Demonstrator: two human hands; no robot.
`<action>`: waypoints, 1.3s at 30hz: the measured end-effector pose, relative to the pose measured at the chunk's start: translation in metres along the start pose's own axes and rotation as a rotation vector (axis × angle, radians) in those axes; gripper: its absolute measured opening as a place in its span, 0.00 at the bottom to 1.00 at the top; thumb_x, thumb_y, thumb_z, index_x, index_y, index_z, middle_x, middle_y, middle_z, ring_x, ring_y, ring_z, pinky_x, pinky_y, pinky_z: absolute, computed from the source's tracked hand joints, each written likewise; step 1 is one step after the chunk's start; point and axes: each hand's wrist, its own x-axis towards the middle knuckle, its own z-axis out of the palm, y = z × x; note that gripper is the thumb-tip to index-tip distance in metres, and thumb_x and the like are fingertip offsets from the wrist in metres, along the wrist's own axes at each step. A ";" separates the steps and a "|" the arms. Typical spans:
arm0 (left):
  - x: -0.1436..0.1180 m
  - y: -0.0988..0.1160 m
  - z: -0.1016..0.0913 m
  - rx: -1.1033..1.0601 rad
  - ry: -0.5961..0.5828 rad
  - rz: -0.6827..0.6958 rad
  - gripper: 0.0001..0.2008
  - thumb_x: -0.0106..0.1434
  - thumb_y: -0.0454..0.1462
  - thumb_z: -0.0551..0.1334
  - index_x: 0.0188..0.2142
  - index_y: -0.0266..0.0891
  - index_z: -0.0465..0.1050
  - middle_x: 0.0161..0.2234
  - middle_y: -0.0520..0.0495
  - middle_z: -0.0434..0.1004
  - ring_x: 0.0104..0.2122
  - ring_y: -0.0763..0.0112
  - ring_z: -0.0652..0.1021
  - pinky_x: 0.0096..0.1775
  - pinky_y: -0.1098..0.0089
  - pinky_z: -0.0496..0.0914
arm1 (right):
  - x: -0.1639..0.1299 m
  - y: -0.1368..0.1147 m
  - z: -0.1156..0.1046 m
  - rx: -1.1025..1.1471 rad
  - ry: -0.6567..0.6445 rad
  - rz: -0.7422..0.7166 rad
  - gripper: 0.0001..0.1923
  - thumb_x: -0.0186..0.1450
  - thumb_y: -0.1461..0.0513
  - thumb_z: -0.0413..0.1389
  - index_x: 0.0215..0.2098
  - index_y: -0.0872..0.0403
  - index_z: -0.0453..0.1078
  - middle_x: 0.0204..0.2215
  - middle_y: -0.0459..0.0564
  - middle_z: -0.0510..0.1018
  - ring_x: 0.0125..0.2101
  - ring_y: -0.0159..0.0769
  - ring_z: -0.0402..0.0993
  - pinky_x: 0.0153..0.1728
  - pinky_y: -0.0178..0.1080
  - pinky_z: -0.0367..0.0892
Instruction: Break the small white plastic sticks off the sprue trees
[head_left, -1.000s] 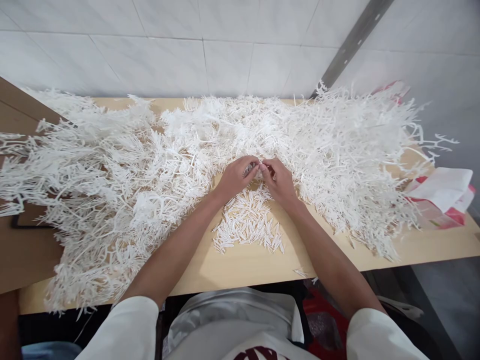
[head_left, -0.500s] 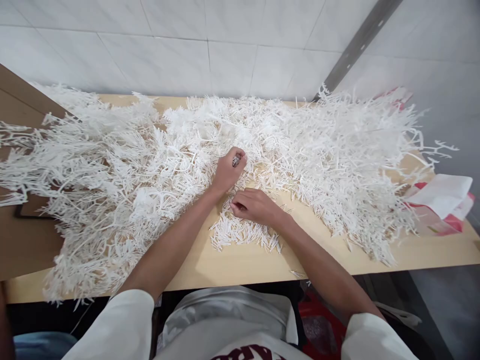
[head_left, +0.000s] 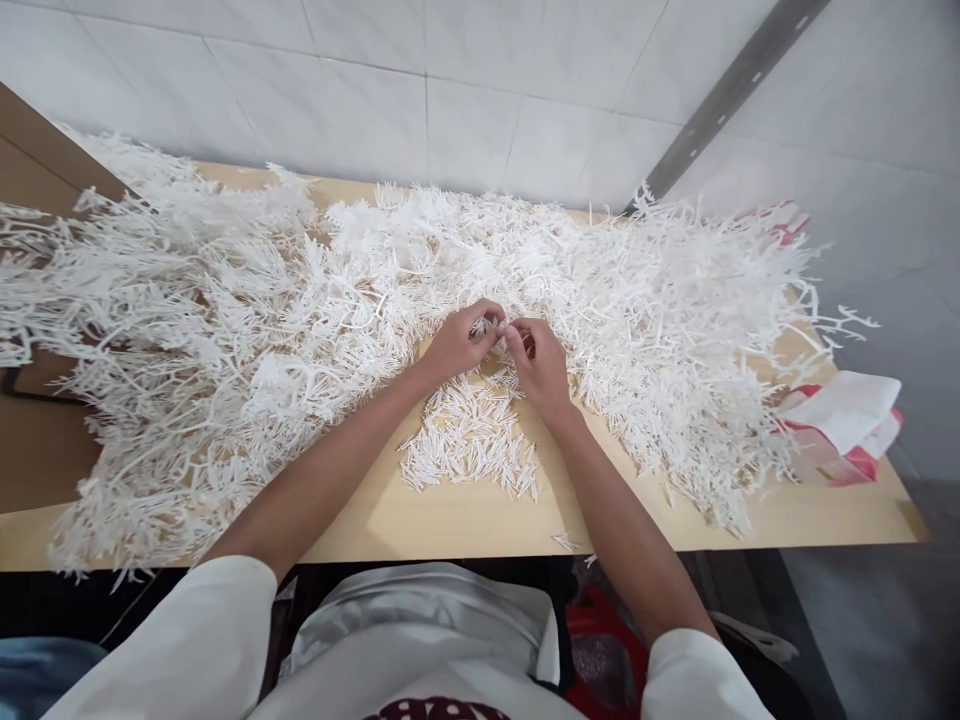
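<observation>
A vast tangle of white plastic sprues (head_left: 225, 330) covers the wooden table (head_left: 465, 520), mostly unprocessed. A small pile of detached sticks (head_left: 469, 450) lies near. Left hand (head_left: 461, 345) and right hand (head_left: 536, 365) together pinch one small piece above it.

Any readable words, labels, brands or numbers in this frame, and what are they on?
None can be read.
Shirt: dark red print at the bottom edge, cut off by the frame, unreadable.
Red and white bag at the table's right end: no legible text, too small and blurred.
White plastic pieces by the left hand and right hand: no markings visible.
</observation>
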 end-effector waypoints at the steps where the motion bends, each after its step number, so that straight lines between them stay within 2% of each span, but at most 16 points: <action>1: 0.000 0.000 0.001 0.017 -0.012 0.012 0.09 0.66 0.43 0.58 0.39 0.40 0.69 0.35 0.49 0.75 0.36 0.73 0.75 0.41 0.71 0.69 | 0.001 0.001 0.000 -0.011 -0.011 -0.001 0.18 0.68 0.46 0.48 0.41 0.49 0.69 0.36 0.48 0.76 0.31 0.32 0.70 0.34 0.38 0.63; 5: -0.001 0.000 0.002 0.069 -0.039 0.033 0.08 0.66 0.42 0.57 0.38 0.40 0.70 0.34 0.50 0.76 0.35 0.73 0.74 0.40 0.71 0.68 | 0.004 0.006 -0.002 -0.069 -0.049 -0.003 0.18 0.70 0.47 0.46 0.43 0.49 0.68 0.36 0.48 0.76 0.32 0.34 0.70 0.35 0.38 0.62; 10: 0.000 0.000 0.002 0.169 -0.023 -0.030 0.04 0.64 0.37 0.57 0.37 0.40 0.69 0.33 0.52 0.75 0.33 0.74 0.74 0.39 0.71 0.67 | 0.003 0.006 -0.002 -0.132 -0.197 -0.072 0.16 0.71 0.51 0.43 0.36 0.50 0.66 0.29 0.46 0.74 0.29 0.33 0.67 0.32 0.38 0.58; 13: 0.000 0.000 0.001 0.118 -0.023 -0.035 0.05 0.65 0.39 0.57 0.38 0.40 0.69 0.35 0.51 0.76 0.36 0.73 0.75 0.40 0.71 0.68 | 0.000 0.002 0.000 -0.130 -0.149 -0.025 0.15 0.71 0.51 0.44 0.35 0.50 0.65 0.28 0.45 0.73 0.28 0.32 0.66 0.31 0.37 0.57; 16: 0.000 -0.001 0.000 0.067 -0.039 -0.024 0.08 0.67 0.41 0.55 0.40 0.41 0.69 0.37 0.50 0.76 0.38 0.72 0.76 0.41 0.71 0.68 | 0.000 0.000 0.001 -0.072 -0.087 0.041 0.16 0.69 0.47 0.47 0.40 0.48 0.65 0.29 0.44 0.73 0.28 0.32 0.67 0.31 0.37 0.59; 21: 0.000 -0.004 0.000 0.054 -0.057 -0.022 0.07 0.68 0.41 0.54 0.39 0.41 0.68 0.35 0.50 0.76 0.36 0.72 0.75 0.41 0.70 0.68 | 0.001 0.004 0.001 -0.076 -0.093 0.048 0.18 0.68 0.46 0.49 0.47 0.47 0.66 0.31 0.45 0.75 0.27 0.31 0.68 0.31 0.37 0.60; 25: 0.000 -0.004 0.000 0.068 -0.067 0.017 0.08 0.69 0.41 0.52 0.37 0.41 0.67 0.33 0.51 0.74 0.33 0.73 0.73 0.38 0.70 0.67 | 0.004 0.007 -0.001 -0.039 -0.123 0.010 0.18 0.68 0.47 0.48 0.42 0.50 0.69 0.30 0.46 0.75 0.27 0.31 0.67 0.31 0.36 0.60; 28: 0.000 -0.003 0.000 0.113 -0.077 0.024 0.09 0.69 0.41 0.52 0.38 0.41 0.67 0.33 0.50 0.74 0.32 0.73 0.73 0.37 0.70 0.67 | 0.005 0.006 -0.003 -0.035 -0.148 -0.028 0.16 0.69 0.49 0.47 0.36 0.50 0.69 0.25 0.44 0.72 0.24 0.30 0.64 0.28 0.36 0.57; 33: -0.003 -0.003 0.005 0.250 -0.116 0.056 0.07 0.68 0.39 0.53 0.39 0.41 0.68 0.36 0.49 0.77 0.34 0.72 0.75 0.38 0.70 0.67 | 0.004 0.004 -0.002 -0.101 -0.099 -0.001 0.15 0.65 0.57 0.51 0.22 0.52 0.59 0.17 0.40 0.63 0.20 0.28 0.56 0.25 0.35 0.52; 36: -0.005 -0.003 0.008 0.358 -0.124 0.089 0.09 0.69 0.38 0.51 0.40 0.41 0.69 0.38 0.48 0.77 0.35 0.71 0.75 0.38 0.69 0.67 | 0.003 0.005 -0.001 -0.122 -0.086 0.015 0.14 0.62 0.59 0.51 0.21 0.51 0.55 0.16 0.40 0.61 0.19 0.27 0.53 0.24 0.35 0.51; 39: -0.006 -0.002 0.010 0.418 -0.112 0.093 0.09 0.69 0.37 0.51 0.40 0.41 0.69 0.38 0.48 0.78 0.35 0.71 0.76 0.36 0.69 0.66 | 0.004 0.006 -0.002 -0.141 -0.113 -0.040 0.14 0.61 0.60 0.51 0.20 0.51 0.53 0.16 0.39 0.59 0.19 0.27 0.52 0.25 0.35 0.51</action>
